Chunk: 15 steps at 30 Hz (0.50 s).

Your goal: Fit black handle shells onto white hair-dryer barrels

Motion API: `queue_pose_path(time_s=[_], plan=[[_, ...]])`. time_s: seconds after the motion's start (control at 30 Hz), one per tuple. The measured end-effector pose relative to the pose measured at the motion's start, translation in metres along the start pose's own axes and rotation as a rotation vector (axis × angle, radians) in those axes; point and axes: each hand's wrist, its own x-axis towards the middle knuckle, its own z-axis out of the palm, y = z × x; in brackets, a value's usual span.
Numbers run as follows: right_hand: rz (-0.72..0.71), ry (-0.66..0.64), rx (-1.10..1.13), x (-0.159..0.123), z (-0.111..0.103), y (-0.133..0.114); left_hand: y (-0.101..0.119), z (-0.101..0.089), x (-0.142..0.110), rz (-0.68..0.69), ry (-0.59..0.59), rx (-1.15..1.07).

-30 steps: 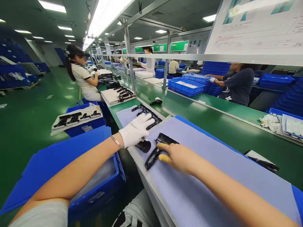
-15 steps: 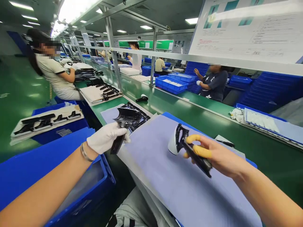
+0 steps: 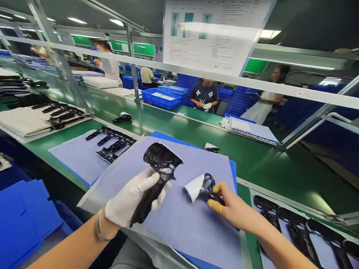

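My left hand (image 3: 131, 198), in a white glove, is closed round the handle of a black plastic hair dryer shell half (image 3: 162, 157). Its ribbed hollow inside faces me, tilted above the sheet. My right hand (image 3: 238, 211), bare except for yellow covers on the thumb and a finger, grips the handle of a white-and-black hair dryer shell (image 3: 206, 188). That shell is low over the lilac sheet (image 3: 179, 224), its white barrel towards the left; whether it touches the sheet I cannot tell. The two shells are apart.
Black shells (image 3: 116, 144) lie on a sheet to the left, and several more (image 3: 294, 220) at the right. Two white-and-black parts rest on the green bench (image 3: 168, 123) beyond. A blue bin (image 3: 25, 216) stands at lower left. Co-workers sit and stand across the bench.
My view has swung to the right. The left hand has brought its black shell over the lilac sheet, its inside turned towards me. The right hand's shell has turned and come nearer the left one.
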Motion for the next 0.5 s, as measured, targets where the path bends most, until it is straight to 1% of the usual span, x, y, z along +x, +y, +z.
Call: queue_pose_path(time_s=[0.07, 0.13, 0.23, 0.27, 0.33, 0.43, 0.5], plan=[[0.032, 0.059, -0.006, 0.002, 0.007, -0.001, -0.008, 0.009, 0.003, 0.015, 0.013, -0.027], [0.029, 0.09, 0.021, 0.001, 0.011, 0.0, -0.014, 0.014, 0.005, 0.038, 0.041, -0.014], [-0.015, 0.104, 0.15, -0.01, 0.013, 0.002, -0.022, 0.017, 0.006, 0.097, 0.08, 0.03], [-0.031, 0.107, 0.219, -0.015, 0.014, 0.003, -0.025, 0.018, 0.007, 0.117, 0.08, 0.032], [-0.071, 0.114, 0.44, -0.027, 0.017, 0.005, -0.031, 0.021, 0.009, 0.136, 0.063, 0.002], [-0.156, 0.126, 0.857, -0.043, 0.03, 0.007, -0.041, 0.035, 0.014, 0.077, 0.034, -0.087], [-0.171, 0.175, 1.029, -0.052, 0.041, 0.004, -0.047, 0.048, 0.014, 0.04, 0.037, -0.102]])
